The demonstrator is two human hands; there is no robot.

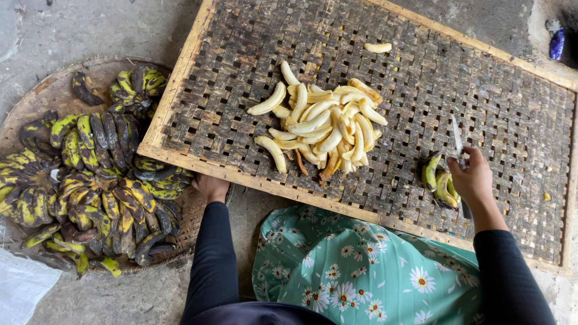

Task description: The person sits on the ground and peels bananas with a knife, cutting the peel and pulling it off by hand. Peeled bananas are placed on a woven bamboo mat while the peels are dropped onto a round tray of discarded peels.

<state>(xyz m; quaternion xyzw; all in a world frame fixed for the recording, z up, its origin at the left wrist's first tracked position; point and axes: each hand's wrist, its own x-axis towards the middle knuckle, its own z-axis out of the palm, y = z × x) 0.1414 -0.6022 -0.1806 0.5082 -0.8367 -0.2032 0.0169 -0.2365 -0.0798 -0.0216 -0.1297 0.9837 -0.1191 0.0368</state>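
My right hand [474,179] rests on the woven bamboo tray [180,90] at the right, gripping a knife [458,141] whose blade points away from me. Just left of that hand lies a small bunch of green-yellow unpeeled bananas [438,177]. My left hand [210,186] reaches down to the front left edge of the tray, beside the bunches of blackened bananas [96,180]; its fingers are hidden, so its grasp is unclear. A pile of peeled pale-yellow bananas [322,123] sits in the middle of the tray.
The blackened banana bunches fill a round woven basket [54,90] on the concrete floor at left. One peeled banana [377,47] lies alone near the tray's far edge. My lap, in green floral cloth [361,271], is at the tray's near edge. White plastic [21,286] lies bottom left.
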